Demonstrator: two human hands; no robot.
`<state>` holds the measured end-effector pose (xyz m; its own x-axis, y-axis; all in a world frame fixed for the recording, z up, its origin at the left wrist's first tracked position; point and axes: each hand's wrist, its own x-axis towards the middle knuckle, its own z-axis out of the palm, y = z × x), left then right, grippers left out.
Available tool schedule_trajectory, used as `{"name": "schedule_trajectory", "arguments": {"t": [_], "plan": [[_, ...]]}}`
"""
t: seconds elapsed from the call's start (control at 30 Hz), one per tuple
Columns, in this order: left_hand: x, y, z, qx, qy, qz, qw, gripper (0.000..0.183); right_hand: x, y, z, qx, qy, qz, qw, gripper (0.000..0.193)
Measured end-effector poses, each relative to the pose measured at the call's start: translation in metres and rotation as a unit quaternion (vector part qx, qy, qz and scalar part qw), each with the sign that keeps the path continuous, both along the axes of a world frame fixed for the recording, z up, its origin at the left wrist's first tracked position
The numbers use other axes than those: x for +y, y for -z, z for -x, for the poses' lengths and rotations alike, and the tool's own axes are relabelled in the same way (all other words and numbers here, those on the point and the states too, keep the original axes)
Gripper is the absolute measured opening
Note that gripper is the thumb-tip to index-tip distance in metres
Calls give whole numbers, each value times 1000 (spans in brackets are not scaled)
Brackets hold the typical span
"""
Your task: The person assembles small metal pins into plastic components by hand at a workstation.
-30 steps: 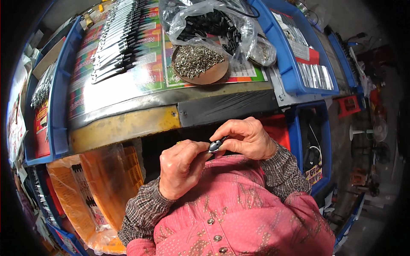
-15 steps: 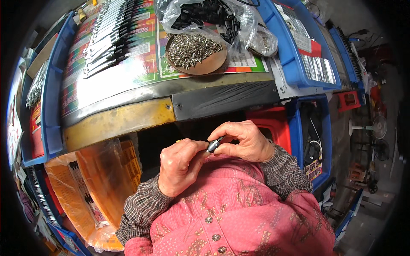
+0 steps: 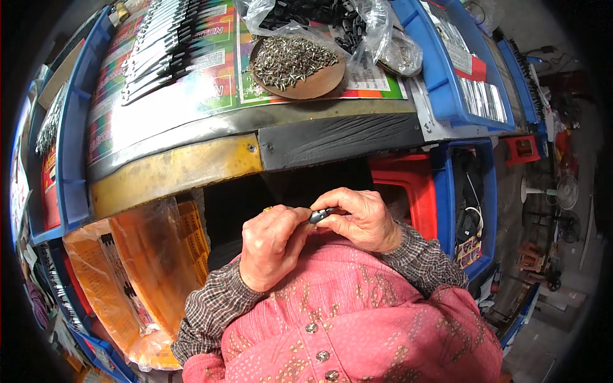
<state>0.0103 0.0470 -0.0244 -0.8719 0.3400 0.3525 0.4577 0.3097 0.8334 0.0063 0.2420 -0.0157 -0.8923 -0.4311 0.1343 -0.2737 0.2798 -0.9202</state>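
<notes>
Between my two hands, just in front of my chest, is a small black plastic piece [image 3: 317, 216]. My left hand [image 3: 271, 246] is closed, its thumb and fingertips pinching the piece's left end. My right hand [image 3: 364, 219] grips the other end between thumb and forefinger. The fingers partly cover the piece, so its full shape is hidden. Past the bench edge, a round brown dish [image 3: 324, 78] holds a heap of small metal pins or screws [image 3: 290, 60]. Behind it, a clear plastic bag [image 3: 373, 29] contains many black plastic parts [image 3: 348, 35].
A long row of slim silver-and-black pieces [image 3: 156, 57] lies on the bench at the left. Blue trays [image 3: 75, 127] flank the bench; another blue bin [image 3: 488, 210] stands low at right beside a red stool [image 3: 418, 185]. An orange plastic-lined crate [image 3: 153, 255] sits below left.
The black piece has turned slightly in my fingers, and my right hand has shifted a little downward. The bench appears slightly higher in the view.
</notes>
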Motion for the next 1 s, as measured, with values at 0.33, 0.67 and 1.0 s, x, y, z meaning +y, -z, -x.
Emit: {"name": "schedule_trajectory", "arguments": {"t": [0.33,0.67,1.0], "plan": [[0,8,-5,1,13,7,1000,22,3,2,-7,8,8,3,1000,16],[3,13,-11,16,17,7,1000,21,6,8,-15,-44,0,23,999,11],[1,12,-7,17,44,18,999,22,7,13,-17,-94,-13,66,993,12]]}}
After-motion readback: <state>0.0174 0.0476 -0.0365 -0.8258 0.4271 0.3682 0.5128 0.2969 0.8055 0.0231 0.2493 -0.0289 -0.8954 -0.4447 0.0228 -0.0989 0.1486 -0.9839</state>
